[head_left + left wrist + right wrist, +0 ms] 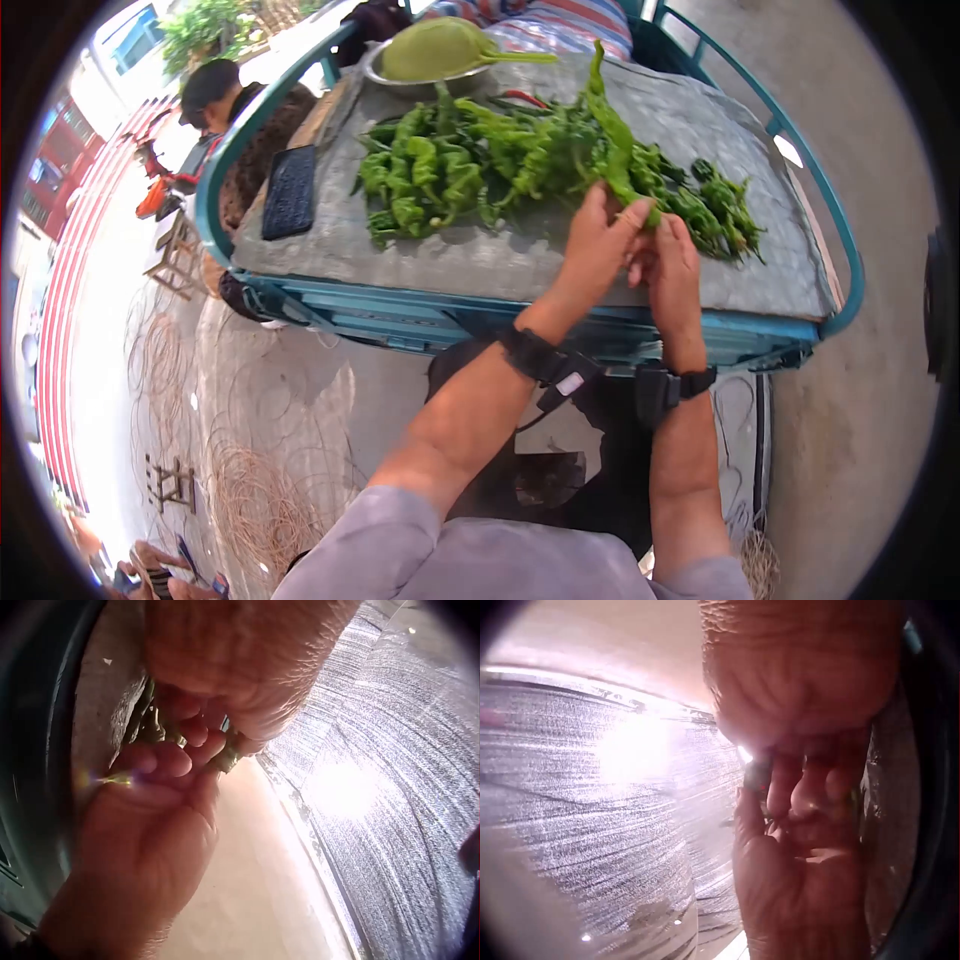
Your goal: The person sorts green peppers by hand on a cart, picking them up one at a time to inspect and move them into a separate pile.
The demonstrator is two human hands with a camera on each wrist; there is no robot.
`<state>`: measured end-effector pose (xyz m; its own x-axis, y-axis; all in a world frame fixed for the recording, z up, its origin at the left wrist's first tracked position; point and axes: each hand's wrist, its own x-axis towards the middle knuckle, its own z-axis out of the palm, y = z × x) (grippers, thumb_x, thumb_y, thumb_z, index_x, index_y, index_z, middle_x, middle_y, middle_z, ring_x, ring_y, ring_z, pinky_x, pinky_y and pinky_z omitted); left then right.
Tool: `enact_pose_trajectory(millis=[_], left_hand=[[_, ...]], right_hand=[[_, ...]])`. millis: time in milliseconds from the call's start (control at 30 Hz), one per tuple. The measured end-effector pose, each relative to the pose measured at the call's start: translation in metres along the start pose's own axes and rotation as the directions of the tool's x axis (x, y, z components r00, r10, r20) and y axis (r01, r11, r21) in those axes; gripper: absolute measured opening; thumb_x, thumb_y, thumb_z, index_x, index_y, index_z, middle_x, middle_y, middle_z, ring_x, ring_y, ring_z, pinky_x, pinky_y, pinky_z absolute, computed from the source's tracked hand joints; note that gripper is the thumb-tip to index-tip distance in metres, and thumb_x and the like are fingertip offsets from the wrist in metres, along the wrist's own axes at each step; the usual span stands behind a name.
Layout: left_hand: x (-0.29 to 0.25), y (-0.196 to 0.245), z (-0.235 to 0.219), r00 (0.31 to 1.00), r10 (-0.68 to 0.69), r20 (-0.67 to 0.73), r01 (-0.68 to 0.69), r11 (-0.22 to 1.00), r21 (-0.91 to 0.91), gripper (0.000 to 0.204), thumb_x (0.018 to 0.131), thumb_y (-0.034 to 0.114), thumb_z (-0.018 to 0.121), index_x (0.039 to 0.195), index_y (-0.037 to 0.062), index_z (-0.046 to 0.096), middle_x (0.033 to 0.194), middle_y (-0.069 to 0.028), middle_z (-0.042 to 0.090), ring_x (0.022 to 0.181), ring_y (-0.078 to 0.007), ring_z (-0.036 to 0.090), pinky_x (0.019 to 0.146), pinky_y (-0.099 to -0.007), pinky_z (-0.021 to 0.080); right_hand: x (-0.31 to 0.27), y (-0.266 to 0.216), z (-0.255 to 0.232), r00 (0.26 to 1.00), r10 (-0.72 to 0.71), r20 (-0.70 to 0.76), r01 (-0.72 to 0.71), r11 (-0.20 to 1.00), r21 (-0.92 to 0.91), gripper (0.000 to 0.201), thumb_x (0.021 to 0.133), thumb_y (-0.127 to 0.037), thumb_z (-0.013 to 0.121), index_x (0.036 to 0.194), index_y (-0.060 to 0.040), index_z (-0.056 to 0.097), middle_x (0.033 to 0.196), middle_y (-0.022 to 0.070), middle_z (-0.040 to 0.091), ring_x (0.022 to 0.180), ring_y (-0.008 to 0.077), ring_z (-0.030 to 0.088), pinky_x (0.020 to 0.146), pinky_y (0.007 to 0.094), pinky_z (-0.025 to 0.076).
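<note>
A long green pepper (619, 150) slants upward from both hands in the head view. My left hand (597, 245) pinches its lower part between thumb and fingers. Close beside it, my right hand (675, 270) has its thumb and fingertips on the pepper's lower end. In the left wrist view a small piece of green (226, 756) shows between the left hand (150, 840) and the other hand above it. The right wrist view has the right hand (802, 877) with curled fingers, the pepper mostly hidden. Piled green peppers (420, 175) lie behind and left of the hands.
The grey sheet (330, 240) covers a cart bed with a blue rail (845, 235). A smaller pile of peppers (715, 215) lies at the right. A metal bowl (385, 80) with a green strainer (435, 50) stands at the back. At the left are a dark flat object (289, 193) and a seated person.
</note>
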<state>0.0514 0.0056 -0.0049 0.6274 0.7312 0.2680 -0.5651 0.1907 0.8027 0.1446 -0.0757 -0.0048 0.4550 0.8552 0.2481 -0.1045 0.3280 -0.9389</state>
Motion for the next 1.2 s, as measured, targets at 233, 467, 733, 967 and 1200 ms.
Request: enact_pose_trajectory(millis=[233, 467, 733, 967, 1200], left_hand=[[0.002, -0.005, 0.013, 0.99, 0.065, -0.126, -0.042, 0.983, 0.18, 0.044, 0.098, 0.029, 0.061, 0.132, 0.0017, 0.051, 0.098, -0.0014, 0.066, 0.072, -0.0037, 0.058, 0.053, -0.0169, 0.04], [0.0, -0.023, 0.011, 0.99, 0.105, -0.096, -0.057, 0.908, 0.414, 0.036, 0.101, 0.028, 0.056, 0.126, 0.0014, 0.055, 0.098, -0.0043, 0.065, 0.063, -0.0041, 0.051, 0.053, -0.0181, 0.041], [0.004, -0.023, -0.002, 0.983, 0.105, -0.151, -0.057, 0.955, 0.293, 0.026, 0.102, 0.022, 0.054, 0.118, 0.0011, 0.056, 0.096, -0.008, 0.066, 0.063, -0.0065, 0.056, 0.054, -0.019, 0.044], [0.004, -0.025, -0.003, 0.984, 0.109, -0.143, -0.066, 0.957, 0.282, 0.024, 0.102, 0.022, 0.053, 0.115, 0.001, 0.055, 0.092, -0.0069, 0.065, 0.063, -0.0062, 0.056, 0.054, -0.0191, 0.044], [0.001, -0.023, -0.003, 0.991, 0.072, -0.11, -0.042, 0.968, 0.246, 0.021, 0.102, 0.017, 0.053, 0.114, 0.0004, 0.055, 0.093, -0.0068, 0.064, 0.062, -0.0057, 0.055, 0.054, -0.0192, 0.044]], right_hand=[[-0.008, -0.004, -0.011, 1.0, 0.015, -0.006, -0.015, 0.999, 0.03, 0.025, 0.102, -0.015, 0.051, 0.124, -0.001, 0.05, 0.093, 0.0075, 0.066, 0.072, 0.012, 0.063, 0.062, 0.0251, 0.052], [0.009, 0.0, -0.047, 0.958, -0.082, -0.273, 0.174, 0.928, 0.33, 0.025, 0.102, -0.018, 0.053, 0.122, -0.0028, 0.051, 0.102, 0.0117, 0.067, 0.078, 0.0137, 0.064, 0.07, 0.0293, 0.057], [0.003, -0.014, -0.043, 0.787, -0.189, -0.588, 0.236, 0.972, 0.004, 0.037, 0.099, -0.025, 0.058, 0.126, -0.0026, 0.047, 0.105, 0.0144, 0.068, 0.058, 0.0116, 0.059, 0.058, 0.0269, 0.053], [0.031, -0.003, -0.016, 0.767, -0.637, -0.081, 0.089, 0.231, -0.969, 0.025, 0.079, -0.021, 0.074, 0.101, -0.0105, 0.068, 0.099, 0.0088, 0.068, 0.097, 0.0285, 0.059, 0.08, 0.0422, 0.047], [0.043, 0.004, -0.005, 0.839, -0.539, -0.074, -0.033, 0.085, -0.996, 0.019, 0.079, -0.026, 0.075, 0.09, -0.0115, 0.07, 0.091, 0.0061, 0.064, 0.092, 0.0276, 0.058, 0.079, 0.0411, 0.044]])
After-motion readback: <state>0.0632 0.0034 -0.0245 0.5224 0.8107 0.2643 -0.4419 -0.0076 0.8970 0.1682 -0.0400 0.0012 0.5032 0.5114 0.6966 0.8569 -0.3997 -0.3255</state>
